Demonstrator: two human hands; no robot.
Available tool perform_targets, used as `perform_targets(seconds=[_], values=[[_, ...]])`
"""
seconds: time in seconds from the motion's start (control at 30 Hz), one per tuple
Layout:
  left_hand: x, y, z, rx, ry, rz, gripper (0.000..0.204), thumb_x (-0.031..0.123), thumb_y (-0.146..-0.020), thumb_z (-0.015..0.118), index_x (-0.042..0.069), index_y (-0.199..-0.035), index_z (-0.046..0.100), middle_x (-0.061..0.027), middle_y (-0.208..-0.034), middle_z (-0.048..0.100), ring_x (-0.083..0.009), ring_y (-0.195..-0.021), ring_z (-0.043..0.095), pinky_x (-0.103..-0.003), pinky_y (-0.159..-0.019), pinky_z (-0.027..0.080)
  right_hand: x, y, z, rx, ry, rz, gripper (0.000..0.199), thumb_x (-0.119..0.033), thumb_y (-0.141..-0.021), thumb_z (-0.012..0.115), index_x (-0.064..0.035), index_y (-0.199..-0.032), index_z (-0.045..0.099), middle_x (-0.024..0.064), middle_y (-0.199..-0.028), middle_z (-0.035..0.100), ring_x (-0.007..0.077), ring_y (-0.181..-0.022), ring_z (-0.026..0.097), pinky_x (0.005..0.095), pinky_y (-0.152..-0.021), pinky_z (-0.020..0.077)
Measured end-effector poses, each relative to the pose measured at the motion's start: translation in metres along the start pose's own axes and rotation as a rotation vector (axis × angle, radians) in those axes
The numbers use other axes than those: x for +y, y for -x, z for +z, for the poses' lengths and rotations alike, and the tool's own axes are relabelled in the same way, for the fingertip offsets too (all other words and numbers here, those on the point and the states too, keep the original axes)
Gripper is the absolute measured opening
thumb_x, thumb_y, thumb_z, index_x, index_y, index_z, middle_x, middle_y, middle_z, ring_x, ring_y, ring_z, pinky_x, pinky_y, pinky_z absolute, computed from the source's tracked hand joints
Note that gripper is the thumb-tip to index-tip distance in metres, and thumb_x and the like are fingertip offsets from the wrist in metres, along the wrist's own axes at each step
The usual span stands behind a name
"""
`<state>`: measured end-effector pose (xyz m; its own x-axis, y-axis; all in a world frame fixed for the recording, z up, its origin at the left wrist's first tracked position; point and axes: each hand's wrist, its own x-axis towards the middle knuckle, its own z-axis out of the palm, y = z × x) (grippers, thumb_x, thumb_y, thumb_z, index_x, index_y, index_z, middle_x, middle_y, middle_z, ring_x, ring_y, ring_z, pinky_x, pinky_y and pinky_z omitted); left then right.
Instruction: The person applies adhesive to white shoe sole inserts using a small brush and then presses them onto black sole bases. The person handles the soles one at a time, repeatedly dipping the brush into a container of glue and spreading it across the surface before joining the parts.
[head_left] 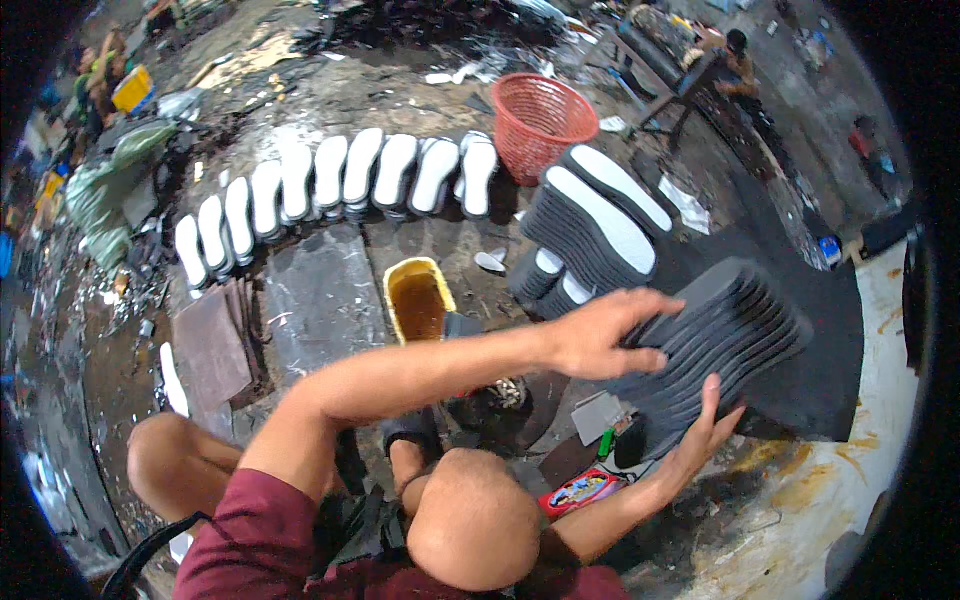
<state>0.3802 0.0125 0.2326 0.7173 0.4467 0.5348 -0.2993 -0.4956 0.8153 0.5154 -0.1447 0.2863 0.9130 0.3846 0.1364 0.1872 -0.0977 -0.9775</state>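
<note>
Dark soles (715,345), yellow tub (415,265) with brown liquid (418,303)

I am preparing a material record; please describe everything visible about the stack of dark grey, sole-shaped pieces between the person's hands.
The stack of dark grey, sole-shaped pieces looks like matte foam or rubber. Its many thin layers show as curved edges, slightly uneven; I cannot count them surely. It is long and rounded at the far end, held tilted above a flat black sheet. The left hand touches its left side, the right hand its near, lower side.
</note>
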Motion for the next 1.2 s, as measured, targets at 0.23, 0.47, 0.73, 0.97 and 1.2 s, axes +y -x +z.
perform_targets(seconds=[0.23,0.47,0.73,0.97,1.2], values=[[0.148,0.038,-0.205,0.120,-0.193,-0.283,0.056,0.036,-0.099,0.065,0.011,-0.146,0.048,-0.0086,-0.136,0.057,-0.0209,-0.124,0.055,-0.038,-0.100,0.050,-0.074,0.043,0.114,-0.404,-0.163,-0.353,0.087,-0.036,-0.090,0.077,-0.0003,-0.155,0.032,0.0188,-0.150,0.045,0.0277,-0.130,0.048,0.0379,-0.107,0.0378],[0.190,0.225,-0.313,0.566,-0.156,-0.584,0.057,0.053,-0.103,0.050,0.013,-0.143,0.047,-0.0049,-0.144,0.050,-0.0226,-0.128,0.053,-0.044,-0.106,0.043,-0.056,0.170,0.274,-1.060,-0.455,-0.296,0.077,-0.023,-0.087,0.081,-0.0055,-0.146,0.035,0.0133,-0.135,0.050,0.0218,-0.110,0.055,0.0359,-0.091,0.0491],[0.027,0.430,-0.293,1.186,0.357,-0.580,0.058,0.052,-0.105,0.048,0.010,-0.143,0.053,-0.0064,-0.139,0.060,-0.0248,-0.123,0.058,-0.042,-0.109,0.040,0.087,0.247,0.352,-1.655,-0.452,0.032,0.080,-0.045,-0.084,0.084,-0.0094,-0.139,0.037,0.0076,-0.136,0.045,0.0255,-0.125,0.055,0.0425,-0.101,0.0506],[-0.009,0.460,-0.235,1.458,0.487,-0.461,0.024,0.023,-0.099,0.058,0.003,-0.106,0.067,-0.0090,-0.116,0.069,-0.0243,-0.122,0.061,-0.039,-0.103,0.046,0.142,0.288,0.355,-1.562,-0.320,0.105,0.053,-0.050,-0.108,0.042,-0.0036,-0.096,0.065,0.0087,-0.115,0.061,0.0208,-0.110,0.058,0.0361,-0.101,0.0415],[-0.039,0.457,-0.191,1.267,0.065,-0.703,0.016,0.014,-0.093,0.073,0.002,-0.088,0.063,-0.0089,-0.115,0.065,-0.0266,-0.131,0.055,-0.041,-0.106,0.044,0.165,0.327,0.350,-1.364,-0.055,0.011,0.033,-0.023,-0.086,0.081,-0.0025,-0.106,0.063,0.0141,-0.109,0.059,0.0258,-0.094,0.062,0.0363,-0.089,0.0500]])
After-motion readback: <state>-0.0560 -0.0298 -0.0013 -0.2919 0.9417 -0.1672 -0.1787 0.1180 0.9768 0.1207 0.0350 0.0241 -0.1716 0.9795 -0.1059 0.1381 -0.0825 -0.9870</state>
